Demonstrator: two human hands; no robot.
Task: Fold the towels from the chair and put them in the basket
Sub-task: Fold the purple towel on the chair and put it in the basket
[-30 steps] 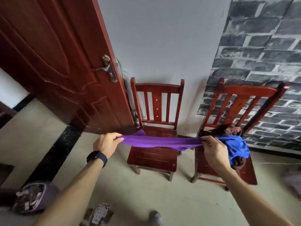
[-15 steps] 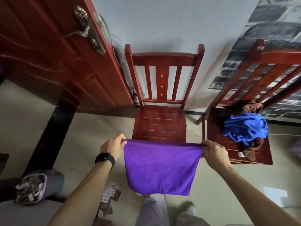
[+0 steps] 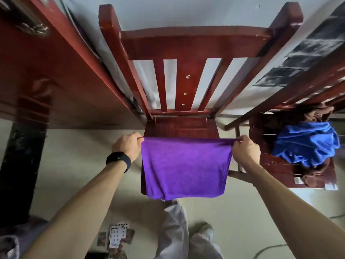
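A purple towel [image 3: 184, 165] hangs doubled over in front of the middle red wooden chair [image 3: 186, 42], above its seat's front edge. My left hand [image 3: 128, 145] pinches the towel's top left corner. My right hand [image 3: 245, 151] pinches the top right corner. On the right chair's seat [image 3: 261, 139] lies a crumpled blue towel [image 3: 306, 143] on top of brown towels [image 3: 317, 113]. No basket is in view.
A red wooden door [image 3: 46, 71] stands open at the left, close to the middle chair. Playing cards [image 3: 117, 236] lie scattered on the floor by my feet. A grey bag [image 3: 11, 243] sits at the bottom left. A cable [image 3: 268, 249] runs across the floor at the bottom right.
I have stepped closer to the middle chair and my view has tipped down. The purple towel, first stretched flat between my hands, now hangs down from both, held over the seat.
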